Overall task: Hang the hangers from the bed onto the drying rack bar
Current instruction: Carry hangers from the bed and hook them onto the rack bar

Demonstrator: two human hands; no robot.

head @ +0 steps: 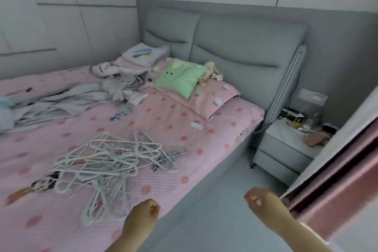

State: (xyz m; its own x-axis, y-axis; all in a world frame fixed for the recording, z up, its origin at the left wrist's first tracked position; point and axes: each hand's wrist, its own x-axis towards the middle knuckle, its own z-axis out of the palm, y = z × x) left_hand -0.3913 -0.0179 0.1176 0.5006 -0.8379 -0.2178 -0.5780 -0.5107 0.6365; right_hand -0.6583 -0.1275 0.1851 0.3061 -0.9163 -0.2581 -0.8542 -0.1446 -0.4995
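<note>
Hangers (pixel 106 161) lie in a tangled white heap on the pink bed (pixel 184 120), at about 8 o'clock from the middle of the view. They sit close to the near edge, probably dumped there for easy reach. None looks taken up yet. The left hand (pixel 143 217) at 6 o'clock hovers by the mattress edge just right of the heap, its fingers (pixel 154 209) clenched on nothing. The right hand (pixel 258 198) at 5 o'clock is likewise clenched and empty, beside the curtain (pixel 337 180). No drying rack bar is in view.
</note>
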